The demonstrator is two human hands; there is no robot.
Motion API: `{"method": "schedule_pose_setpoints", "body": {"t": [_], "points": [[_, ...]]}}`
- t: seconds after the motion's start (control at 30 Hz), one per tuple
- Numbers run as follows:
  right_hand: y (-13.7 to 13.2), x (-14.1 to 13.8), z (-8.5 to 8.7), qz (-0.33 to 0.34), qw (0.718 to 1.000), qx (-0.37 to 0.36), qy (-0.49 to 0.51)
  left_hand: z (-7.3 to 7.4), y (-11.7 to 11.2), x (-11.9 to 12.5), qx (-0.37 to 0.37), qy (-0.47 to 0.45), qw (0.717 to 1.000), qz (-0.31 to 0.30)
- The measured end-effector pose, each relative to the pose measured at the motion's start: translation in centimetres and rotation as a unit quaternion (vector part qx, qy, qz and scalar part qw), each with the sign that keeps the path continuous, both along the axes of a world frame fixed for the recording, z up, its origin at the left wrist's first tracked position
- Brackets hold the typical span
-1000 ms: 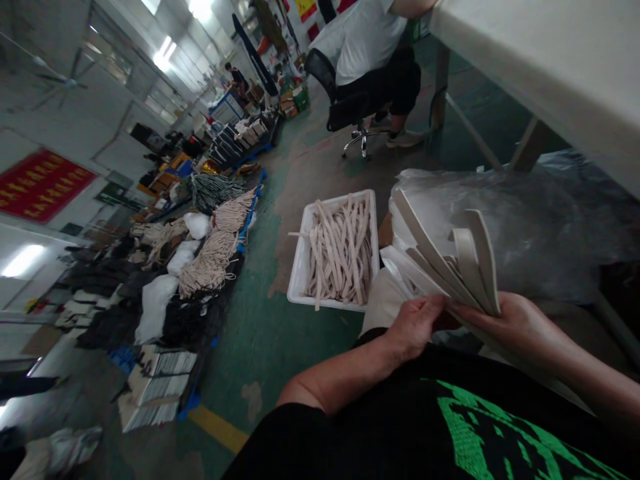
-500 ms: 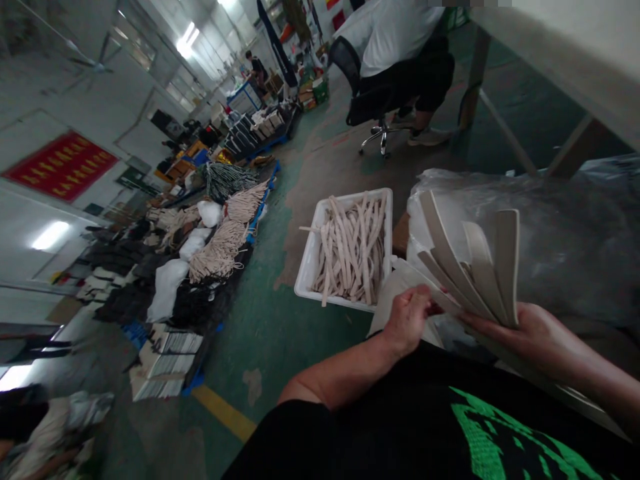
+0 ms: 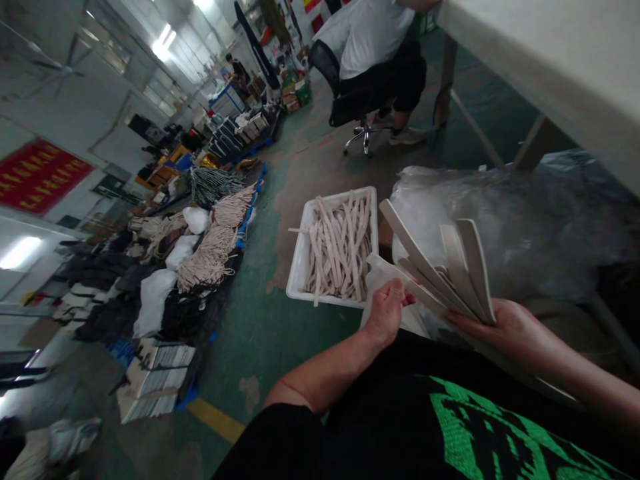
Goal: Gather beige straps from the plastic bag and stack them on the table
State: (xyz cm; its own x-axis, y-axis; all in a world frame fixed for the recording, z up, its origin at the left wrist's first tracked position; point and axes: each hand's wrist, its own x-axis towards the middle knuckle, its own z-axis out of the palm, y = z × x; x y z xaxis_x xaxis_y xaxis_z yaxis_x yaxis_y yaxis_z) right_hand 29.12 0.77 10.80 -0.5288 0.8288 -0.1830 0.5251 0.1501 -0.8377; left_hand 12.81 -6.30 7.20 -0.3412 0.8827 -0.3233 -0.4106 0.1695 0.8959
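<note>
My right hand [image 3: 493,330] is wrapped round a fanned bundle of beige straps [image 3: 467,267], flat and wide, their upper ends spread apart. To its left, my left hand [image 3: 386,312] is closed in a pinch at the bundle's lowest strap [image 3: 417,287]. The fingertips partly hide the grip. Beyond my left hand stands a white plastic bin [image 3: 297,267] on the floor, filled with narrow beige strips [image 3: 343,243]. Pale cloth or sheet material lies just behind the left hand, partly covered by it.
Clear plastic bags [image 3: 500,193] lie behind the straps, under a pale table [image 3: 545,53]. A person in a white shirt [image 3: 373,40] sits on a black office chair [image 3: 345,100]. Along the left, pallets carry piled cords [image 3: 207,257], white bags [image 3: 156,300] and stacked sheets [image 3: 155,380].
The view has shifted, so the surroundings and both hands appear farther left. Both hands keep their hold on the straps, and more of the pale strap end shows past my left hand.
</note>
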Motion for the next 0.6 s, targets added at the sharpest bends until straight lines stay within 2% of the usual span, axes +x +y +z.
{"method": "schedule_pose_setpoints", "body": {"t": [0.13, 0.23, 0.3, 0.43, 0.5, 0.6], "points": [[0.2, -0.1, 0.0, -0.009, 0.998, -0.056, 0.03, -0.2, -0.3, 1.5, 0.008, -0.014, 0.997, -0.071], [0.1, 0.6, 0.3, 0.034, 0.993, -0.095, 0.061, 0.1, 0.2, 1.0, 0.02, -0.03, 0.999, -0.026], [-0.1, 1.1, 0.5, 0.053, 0.993, -0.089, 0.049, 0.2, 0.7, 0.3, 0.015, -0.025, 1.0, 0.004], [-0.2, 0.7, 0.8, 0.012, 0.999, -0.04, 0.022, 0.1, 0.7, 1.0, -0.015, -0.009, 0.999, -0.047], [0.0, 0.4, 0.8, -0.013, 0.998, -0.046, 0.041, 0.2, 0.7, 1.7, -0.013, -0.017, 0.997, -0.071], [-0.2, 1.1, 0.6, -0.001, 0.994, -0.079, 0.077, 0.5, 1.0, 1.5, -0.008, -0.027, 0.999, -0.04]]}}
